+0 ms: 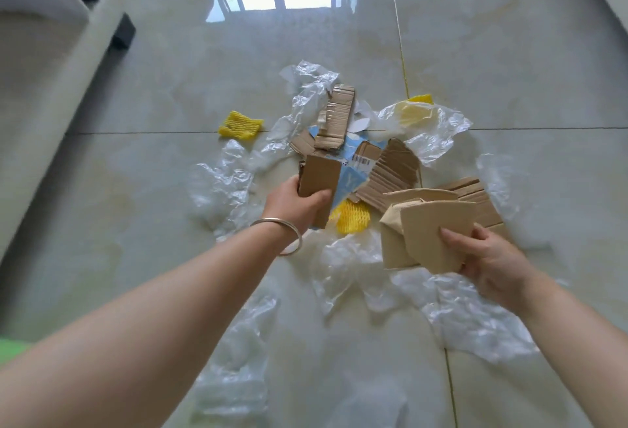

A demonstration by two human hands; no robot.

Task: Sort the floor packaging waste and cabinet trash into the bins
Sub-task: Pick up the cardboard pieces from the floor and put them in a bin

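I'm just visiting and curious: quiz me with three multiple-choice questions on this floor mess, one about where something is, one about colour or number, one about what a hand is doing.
1. Where does the lone yellow foam net lie relative to the cardboard pile?
A. To its left
B. On top of it
C. In the right hand

2. What colour is the bangle on the left wrist?
A. Red
B. Silver
C. Black

3. What is the left hand doing?
A. Resting open on the floor
B. Gripping a cardboard piece
C. Holding plastic film

Answers:
1. A: the net sits alone on the bare floor, left of the pile.
2. B: the ring around the wrist is shiny and metallic.
3. B: its fingers close around a brown cardboard piece, while the right hand holds tan paper pieces.
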